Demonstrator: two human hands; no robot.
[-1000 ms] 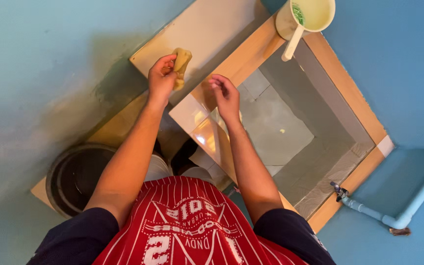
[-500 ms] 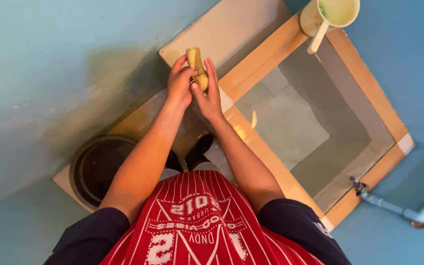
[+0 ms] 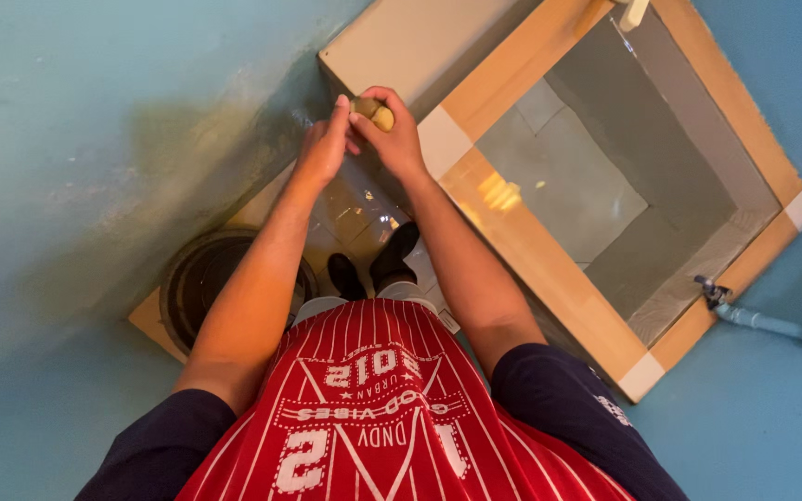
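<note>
Both my hands meet in front of me over the wet tiled floor, near the corner of a white ledge. My right hand curls around a small yellow sponge, which is squashed into a lump. My left hand presses against the sponge from the left, its fingertips pinching the sponge's end. Most of the sponge is hidden inside the fingers.
A tiled water tank with a tan rim lies to the right, water inside. A black round bucket sits at lower left by the blue wall. A tap and pale blue pipe are at far right. A scoop's white handle shows at the top edge.
My right hand came over to the sponge held by the left, and both now squeeze it into a lump. The view shifted, pushing the scoop almost out of frame.
</note>
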